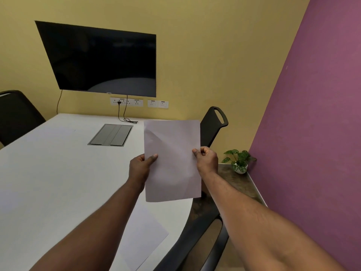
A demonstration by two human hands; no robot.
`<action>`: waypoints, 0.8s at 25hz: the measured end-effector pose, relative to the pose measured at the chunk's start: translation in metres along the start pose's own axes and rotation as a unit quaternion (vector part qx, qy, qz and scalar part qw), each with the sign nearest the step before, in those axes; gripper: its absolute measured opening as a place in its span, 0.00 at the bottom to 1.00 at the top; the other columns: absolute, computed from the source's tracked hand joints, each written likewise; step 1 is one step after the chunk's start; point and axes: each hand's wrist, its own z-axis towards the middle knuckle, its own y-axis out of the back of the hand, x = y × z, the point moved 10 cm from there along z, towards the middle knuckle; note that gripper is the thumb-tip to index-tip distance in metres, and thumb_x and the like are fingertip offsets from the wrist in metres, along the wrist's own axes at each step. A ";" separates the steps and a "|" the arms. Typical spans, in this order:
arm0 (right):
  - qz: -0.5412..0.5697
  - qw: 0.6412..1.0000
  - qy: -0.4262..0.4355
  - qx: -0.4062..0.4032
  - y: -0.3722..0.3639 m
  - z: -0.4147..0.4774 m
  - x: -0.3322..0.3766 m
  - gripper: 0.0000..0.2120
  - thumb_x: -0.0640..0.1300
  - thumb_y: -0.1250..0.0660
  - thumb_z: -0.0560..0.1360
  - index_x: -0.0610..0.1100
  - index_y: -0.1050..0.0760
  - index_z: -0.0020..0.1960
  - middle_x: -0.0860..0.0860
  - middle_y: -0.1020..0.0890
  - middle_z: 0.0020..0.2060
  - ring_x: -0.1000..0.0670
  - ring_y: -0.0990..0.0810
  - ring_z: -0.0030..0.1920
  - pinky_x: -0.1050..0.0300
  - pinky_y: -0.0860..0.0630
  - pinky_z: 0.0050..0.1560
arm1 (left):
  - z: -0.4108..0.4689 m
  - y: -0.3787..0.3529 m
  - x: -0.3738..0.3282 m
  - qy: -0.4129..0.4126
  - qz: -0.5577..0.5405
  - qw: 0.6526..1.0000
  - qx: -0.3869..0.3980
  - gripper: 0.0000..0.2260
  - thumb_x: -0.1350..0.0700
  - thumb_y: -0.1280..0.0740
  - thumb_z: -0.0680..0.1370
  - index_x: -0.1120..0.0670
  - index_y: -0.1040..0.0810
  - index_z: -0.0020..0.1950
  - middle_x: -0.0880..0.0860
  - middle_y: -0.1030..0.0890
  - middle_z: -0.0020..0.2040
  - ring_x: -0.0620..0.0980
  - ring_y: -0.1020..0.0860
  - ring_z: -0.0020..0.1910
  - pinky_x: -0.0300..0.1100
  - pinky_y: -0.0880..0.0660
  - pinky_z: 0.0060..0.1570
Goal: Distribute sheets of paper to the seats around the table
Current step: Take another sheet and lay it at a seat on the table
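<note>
Both hands held one paper sheet (172, 163).
Left hand (139, 167) and right hand (207, 159) pinched its sides; a hard tug could tear it.

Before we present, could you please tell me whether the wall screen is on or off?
Off: the wall screen is uniformly dark, showing only a faint reflection.

dark wall screen (103, 61) | wall sockets (126, 101) | grey cable hatch (110, 135) | potted plant (239, 161) on side counter (237, 184)
</note>
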 end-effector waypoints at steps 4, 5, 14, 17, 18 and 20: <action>0.003 1.000 0.000 0.018 0.004 0.041 0.000 0.08 0.49 0.32 0.79 0.44 0.19 0.48 0.50 0.16 0.43 0.50 0.18 0.43 0.60 0.25 0.37 | 0.015 -0.022 0.000 0.000 0.004 1.000 -0.023 0.08 0.55 0.25 0.74 0.59 0.14 0.49 0.55 0.12 0.46 0.54 0.15 0.43 0.46 0.19 0.45; 0.006 1.000 0.003 0.025 0.003 0.050 -0.002 0.08 0.49 0.32 0.79 0.44 0.19 0.47 0.51 0.16 0.43 0.50 0.18 0.43 0.60 0.24 0.38 | 0.019 -0.027 0.002 -0.001 0.007 1.000 -0.028 0.08 0.55 0.25 0.74 0.59 0.14 0.49 0.55 0.12 0.46 0.54 0.15 0.43 0.46 0.19 0.45; 0.018 0.992 0.017 0.120 0.008 0.175 -0.039 0.06 0.48 0.30 0.77 0.45 0.18 0.45 0.51 0.15 0.42 0.49 0.16 0.44 0.50 0.18 0.46 | 0.072 -0.097 0.031 -0.014 0.020 0.993 -0.118 0.09 0.56 0.25 0.74 0.60 0.14 0.50 0.57 0.13 0.47 0.55 0.15 0.43 0.47 0.18 0.47; 0.021 0.989 0.026 0.144 0.022 0.233 -0.049 0.07 0.48 0.29 0.76 0.45 0.18 0.44 0.51 0.15 0.41 0.49 0.17 0.43 0.53 0.19 0.44 | 0.095 -0.143 0.042 -0.017 0.021 0.989 -0.145 0.10 0.55 0.24 0.74 0.61 0.15 0.49 0.57 0.13 0.47 0.56 0.16 0.44 0.49 0.19 0.48; 0.020 0.988 0.026 0.152 0.027 0.251 -0.054 0.07 0.47 0.29 0.76 0.44 0.18 0.44 0.51 0.15 0.41 0.49 0.17 0.43 0.54 0.20 0.42 | 0.101 -0.159 0.047 -0.016 0.022 0.987 -0.157 0.10 0.56 0.24 0.74 0.61 0.15 0.49 0.57 0.13 0.47 0.55 0.16 0.43 0.49 0.19 0.48; 0.027 0.984 0.027 0.174 0.036 0.284 -0.063 0.08 0.47 0.29 0.77 0.43 0.18 0.45 0.49 0.15 0.42 0.49 0.17 0.42 0.58 0.23 0.39 | 0.109 -0.188 0.058 -0.017 0.013 0.984 -0.176 0.10 0.56 0.24 0.73 0.61 0.15 0.49 0.57 0.13 0.47 0.55 0.16 0.43 0.48 0.19 0.46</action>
